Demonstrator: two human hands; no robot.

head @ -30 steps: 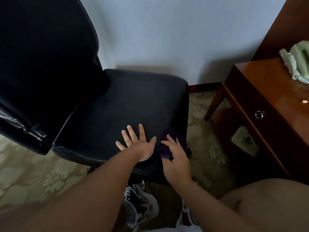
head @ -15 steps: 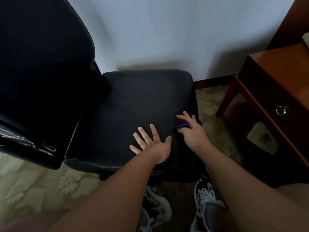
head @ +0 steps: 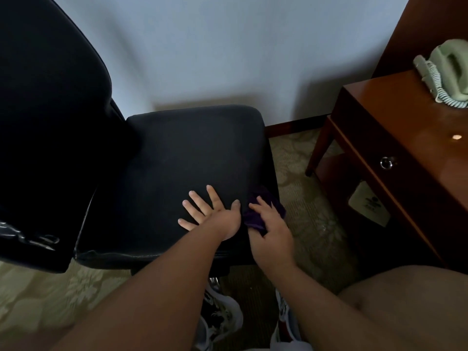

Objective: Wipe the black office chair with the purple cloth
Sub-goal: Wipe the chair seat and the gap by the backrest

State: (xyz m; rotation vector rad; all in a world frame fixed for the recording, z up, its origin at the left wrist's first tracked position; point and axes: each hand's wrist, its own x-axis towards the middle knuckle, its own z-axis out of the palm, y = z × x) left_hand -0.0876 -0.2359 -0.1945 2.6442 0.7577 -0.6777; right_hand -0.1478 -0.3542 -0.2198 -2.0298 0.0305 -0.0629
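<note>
1. The black upholstered office chair stands side-on to the person, its tall backrest on their left and its square seat reaching toward the pale wall
2. The seat cushion looks matte and smooth, with rounded corners. The backrest's lower edge is cracked and shows pale scuffs.
3. The small crumpled dark purple cloth sits at the seat's near right corner, draped over the edge that faces the wooden table. It is so dark against the black upholstery that only its rumpled outline sets it apart.
4. The right hand rests on top of the cloth, fingers laid fairly straight across it, pressing it to the seat edge rather than clutching it.
5. The left hand lies flat on the seat just beside the cloth, palm down, fingers spread and relaxed, holding nothing. Its thumb almost meets the cloth.
6. To the right stands a glossy reddish-brown wooden table with a round metal drawer knob. A pale green telephone with a coiled cord sits at its far edge.
7. A beige floral-patterned carpet covers the floor, and the person's white patterned sneakers show below the seat's near edge
</note>
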